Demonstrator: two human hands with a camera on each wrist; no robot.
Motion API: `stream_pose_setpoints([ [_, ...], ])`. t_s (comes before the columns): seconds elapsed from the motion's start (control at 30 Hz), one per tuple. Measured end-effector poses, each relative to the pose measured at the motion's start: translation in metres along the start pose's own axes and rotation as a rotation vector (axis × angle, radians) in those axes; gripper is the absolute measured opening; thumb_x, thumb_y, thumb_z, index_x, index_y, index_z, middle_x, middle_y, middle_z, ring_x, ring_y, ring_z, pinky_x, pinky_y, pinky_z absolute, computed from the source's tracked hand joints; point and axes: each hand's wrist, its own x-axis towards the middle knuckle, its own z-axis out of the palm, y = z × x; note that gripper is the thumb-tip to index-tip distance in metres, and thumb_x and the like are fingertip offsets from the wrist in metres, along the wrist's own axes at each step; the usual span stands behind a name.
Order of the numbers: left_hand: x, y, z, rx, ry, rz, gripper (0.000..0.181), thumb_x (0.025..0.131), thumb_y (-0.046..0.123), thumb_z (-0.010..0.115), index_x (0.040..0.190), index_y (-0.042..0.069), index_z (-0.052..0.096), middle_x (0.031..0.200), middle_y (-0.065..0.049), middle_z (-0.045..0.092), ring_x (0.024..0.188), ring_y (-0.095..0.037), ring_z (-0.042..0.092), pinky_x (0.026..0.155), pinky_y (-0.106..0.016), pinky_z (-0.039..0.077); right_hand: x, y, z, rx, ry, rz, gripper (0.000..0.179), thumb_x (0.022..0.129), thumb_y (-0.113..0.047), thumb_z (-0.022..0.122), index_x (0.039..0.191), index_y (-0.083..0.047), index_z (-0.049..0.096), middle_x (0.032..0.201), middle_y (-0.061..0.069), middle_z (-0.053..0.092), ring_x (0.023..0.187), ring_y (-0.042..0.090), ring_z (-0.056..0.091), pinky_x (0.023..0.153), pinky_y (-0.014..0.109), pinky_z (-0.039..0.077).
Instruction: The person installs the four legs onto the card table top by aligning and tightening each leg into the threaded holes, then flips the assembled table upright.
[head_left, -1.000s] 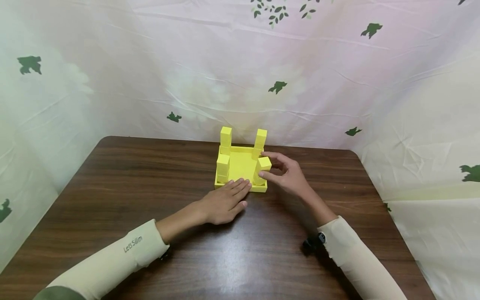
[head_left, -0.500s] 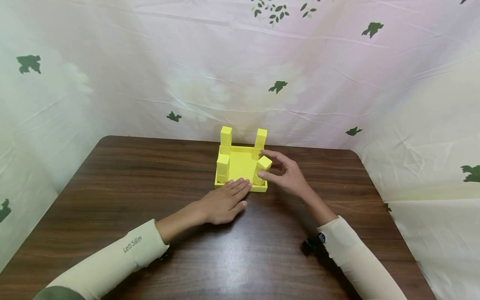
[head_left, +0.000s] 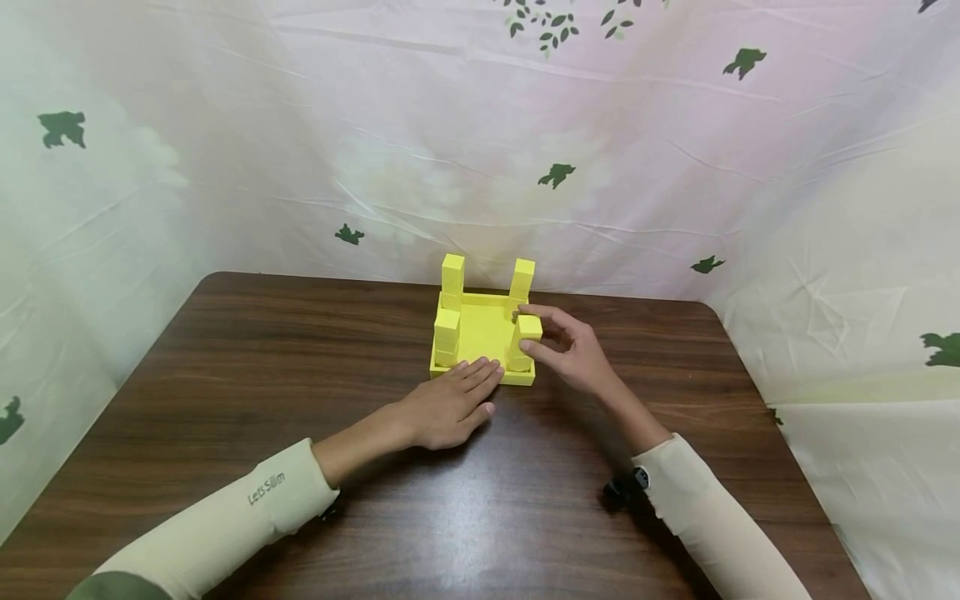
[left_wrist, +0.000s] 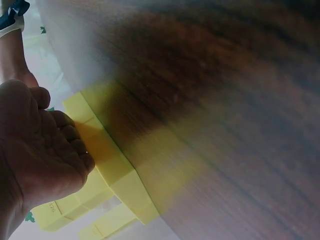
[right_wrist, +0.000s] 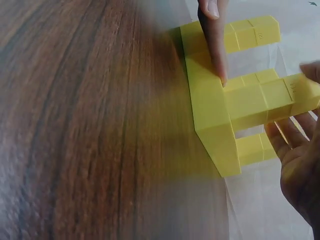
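Observation:
A square yellow tray (head_left: 483,332) with a low rim stands on the table, a column of stacked yellow blocks upright in each corner. My right hand (head_left: 576,354) pinches the near right block column (head_left: 529,327), thumb on its near side and fingers behind it. In the right wrist view, seams divide this block column (right_wrist: 262,102) into pieces, and the upper part bears small raised marks. My left hand (head_left: 448,407) lies with straight fingers against the tray's front rim, left of that column. Its palm side shows in the left wrist view, fingertips right at the tray wall (left_wrist: 107,155).
The near left column (head_left: 447,337), far left column (head_left: 452,282) and far right column (head_left: 521,282) rise from the other corners. Dark wood table (head_left: 300,358) surrounds the tray. A pale cloth (head_left: 420,167) with green bird shapes hangs behind the table and along both sides.
The top block of the near right column, turned at an angle half a second ago, now sits squarer to the column, turned by my right fingers. My left hand has stayed in place.

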Motion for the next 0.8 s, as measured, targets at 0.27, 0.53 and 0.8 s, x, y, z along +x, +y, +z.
stream_pose_setpoints([
  [0.27,-0.0013,0.0052,-0.0039,0.037,-0.026,-0.032,0.065,0.124,0.035,0.031,0.180,0.003,0.020,0.190,-0.017,0.016,0.179,-0.034,0.011,0.149,-0.052,0.012,-0.0009,-0.0006,0.0012,-0.013,0.022,-0.047,0.047,0.097,0.010,0.081,0.142,0.011,0.069,0.130,0.034,0.078,0.109,-0.001,0.079,0.092,0.024,0.070],
  [0.53,0.0017,0.0034,-0.0008,0.008,-0.025,-0.038,0.066,0.124,0.038,0.031,0.180,0.004,0.020,0.190,-0.016,0.014,0.179,-0.033,0.009,0.149,-0.052,0.011,-0.0013,-0.0015,0.0027,-0.071,0.060,-0.094,0.046,0.091,0.011,0.087,0.135,0.008,0.074,0.119,0.028,0.083,0.107,0.023,0.085,0.090,0.019,0.069],
  [0.8,0.0014,0.0083,-0.0043,0.006,-0.061,-0.054,0.065,0.125,0.036,0.028,0.180,0.004,0.017,0.191,-0.016,0.011,0.179,-0.034,0.007,0.149,-0.052,0.009,-0.0022,-0.0099,0.0051,-0.175,0.078,-0.075,0.042,0.093,0.004,0.090,0.131,0.005,0.075,0.117,0.023,0.085,0.109,0.041,0.085,0.092,0.044,0.072],
])
